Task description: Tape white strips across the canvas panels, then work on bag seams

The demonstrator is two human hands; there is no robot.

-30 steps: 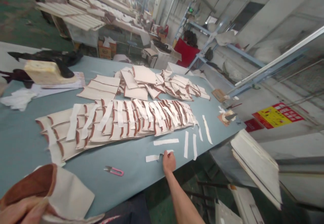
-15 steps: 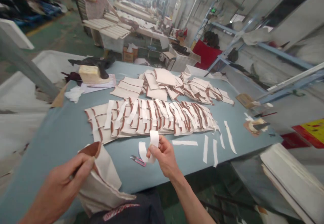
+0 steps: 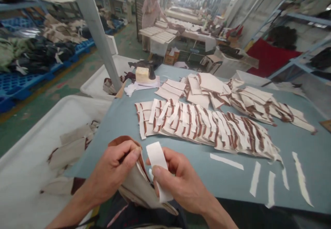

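My left hand [image 3: 113, 168] is closed on a folded cream fabric piece with a brown lining [image 3: 137, 184], held over the near edge of the blue-grey table [image 3: 124, 118]. Right beside it, my right hand [image 3: 181, 180] pinches a white strip [image 3: 157, 160] between thumb and fingers, and the strip lies against the fabric piece. Beyond the hands, a long overlapping row of cream-and-brown pieces with white strips on them [image 3: 207, 125] crosses the table. A few loose white strips [image 3: 256, 179] lie at the right near the front edge.
A heap of similar pieces [image 3: 232, 94] lies farther back. White bins [image 3: 38, 146] with a few pieces stand at the left, next to a grey post [image 3: 95, 36]. A yellowish block [image 3: 142, 74] sits at the far table corner. Another person [image 3: 152, 11] works at a distant table.
My right hand picked a white strip off the table and brought it back to the fabric piece in my left hand. The view swung left. The pink snips are out of sight.
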